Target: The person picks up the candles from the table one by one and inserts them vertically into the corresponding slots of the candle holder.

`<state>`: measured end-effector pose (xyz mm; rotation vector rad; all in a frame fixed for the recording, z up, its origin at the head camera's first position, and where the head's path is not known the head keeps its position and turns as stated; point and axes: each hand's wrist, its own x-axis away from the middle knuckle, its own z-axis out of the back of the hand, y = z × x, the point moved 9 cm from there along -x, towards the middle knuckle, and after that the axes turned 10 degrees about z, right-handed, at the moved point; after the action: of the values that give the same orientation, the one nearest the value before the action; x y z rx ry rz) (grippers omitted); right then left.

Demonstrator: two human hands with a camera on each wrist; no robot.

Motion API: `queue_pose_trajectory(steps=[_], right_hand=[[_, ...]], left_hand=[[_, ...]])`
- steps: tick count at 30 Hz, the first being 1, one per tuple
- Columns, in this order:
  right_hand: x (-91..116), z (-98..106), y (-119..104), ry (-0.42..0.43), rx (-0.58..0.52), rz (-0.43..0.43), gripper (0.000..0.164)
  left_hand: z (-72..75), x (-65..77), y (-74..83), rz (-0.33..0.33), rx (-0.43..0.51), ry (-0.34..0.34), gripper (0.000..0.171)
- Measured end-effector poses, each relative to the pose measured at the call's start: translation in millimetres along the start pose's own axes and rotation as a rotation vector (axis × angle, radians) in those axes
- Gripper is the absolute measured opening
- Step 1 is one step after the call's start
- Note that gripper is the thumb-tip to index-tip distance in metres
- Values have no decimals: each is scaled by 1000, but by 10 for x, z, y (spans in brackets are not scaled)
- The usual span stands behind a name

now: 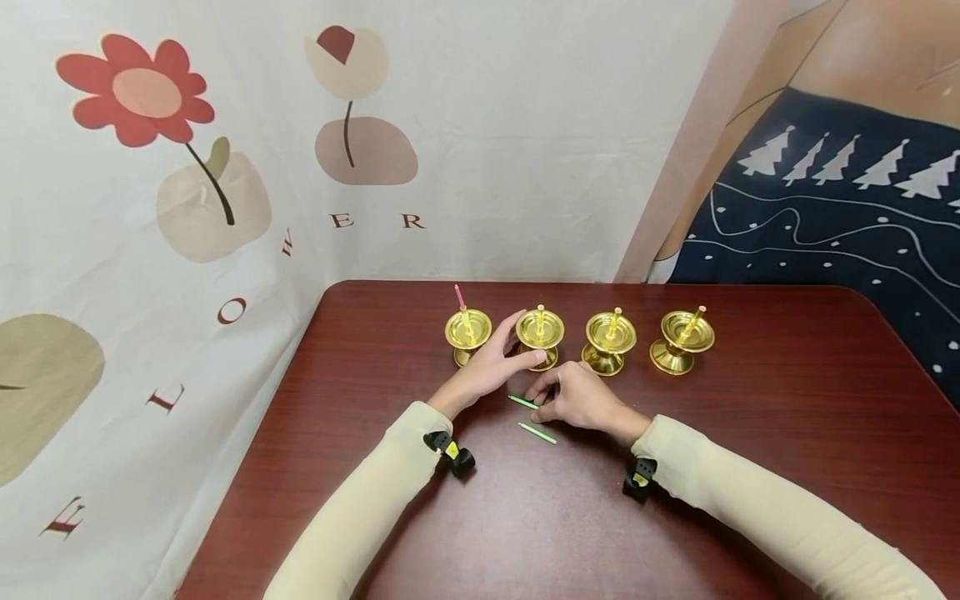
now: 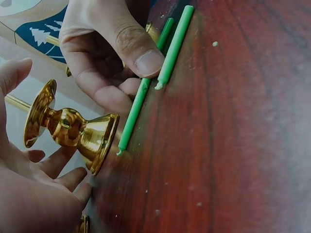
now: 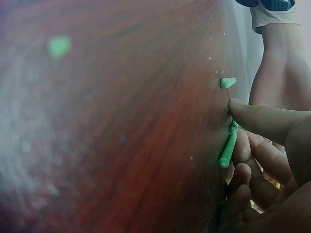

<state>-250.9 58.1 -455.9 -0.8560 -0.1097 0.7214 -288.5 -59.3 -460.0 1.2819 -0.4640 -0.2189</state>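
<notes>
Four brass candle holders stand in a row. My left hand [image 1: 491, 360] is around the second holder [image 1: 540, 331], its fingers spread with the thumb in front; the left wrist view shows the holder [image 2: 68, 128] upright on the table within that loose hand. My right hand [image 1: 581, 396] is just in front, its thumb and fingers pinching a green candle [image 2: 132, 116] that lies on the table. Nearer me lies another green candle [image 1: 537, 432], untouched. A pink candle [image 1: 460, 296] stands in the leftmost holder [image 1: 468, 332].
Two more brass holders, the third [image 1: 611, 333] and the fourth [image 1: 682, 335], stand to the right, each with a bare upright tube. Behind the dark red table [image 1: 810, 417] hangs a printed cloth [image 1: 525, 167]. Small crumbs dot the tabletop.
</notes>
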Motion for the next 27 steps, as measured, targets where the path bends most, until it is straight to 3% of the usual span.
queue_pose_trajectory(steps=[15, 27], right_hand=[[16, 11, 2, -1, -39, -54, 15], [-24, 82, -48, 23, -76, 39, 15]], left_hand=[[-6, -82, 3, -7, 79, -68, 83], [-20, -79, 6, -30, 91, -108, 83]])
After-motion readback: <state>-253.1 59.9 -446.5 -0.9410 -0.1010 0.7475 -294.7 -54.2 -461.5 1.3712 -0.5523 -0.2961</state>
